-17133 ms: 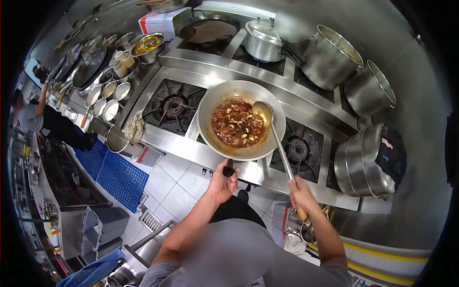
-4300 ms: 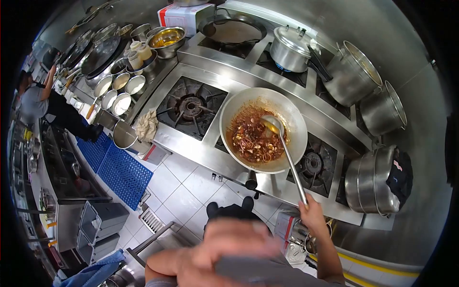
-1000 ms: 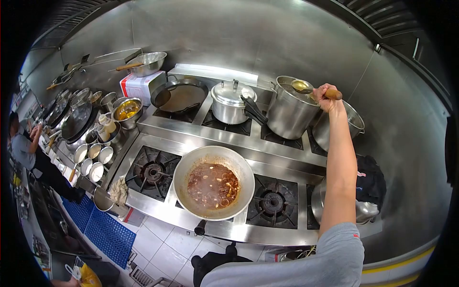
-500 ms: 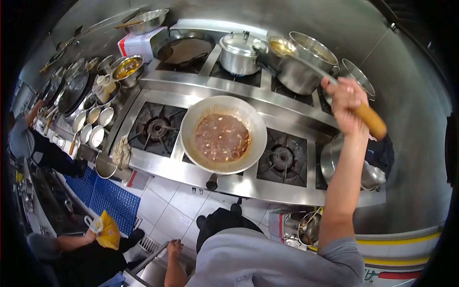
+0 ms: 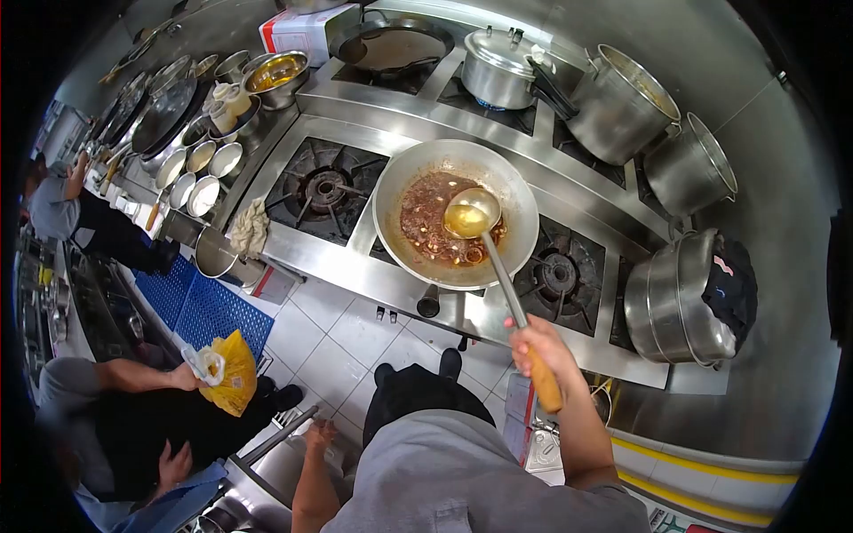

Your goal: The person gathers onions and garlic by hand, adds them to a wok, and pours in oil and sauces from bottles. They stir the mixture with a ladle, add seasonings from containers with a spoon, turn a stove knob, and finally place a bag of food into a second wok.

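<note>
My right hand [image 5: 544, 348] is closed round the wooden handle of a long ladle [image 5: 505, 282]. The ladle's bowl, holding a yellowish liquid, is over the wide pan [image 5: 391, 233]. Inside the pan is a dark reddish-brown sauce [image 5: 425, 211] with pale bits in it. This pan stands at the front of the stove, between two bare burners, its dark handle [image 5: 429, 302] toward me. Low at my left side, my left hand [image 5: 320, 433] rests by the edge of a steel counter [image 5: 289, 444], fingers loosely apart.
A lidded pot [image 5: 499, 78] stands over a flame at the back. Tall steel pots [image 5: 622, 107] are at right. Sauce bowls [image 5: 203, 195] and a crumpled cloth [image 5: 250, 227] lie left. Beside me a person holds a yellow bag [image 5: 233, 377]; another person [image 5: 71, 204] stands farther left.
My right hand has come down from the back right with the ladle, whose bowl is now over the pan. The view has shifted. The nearby person's yellow bag has moved right in view.
</note>
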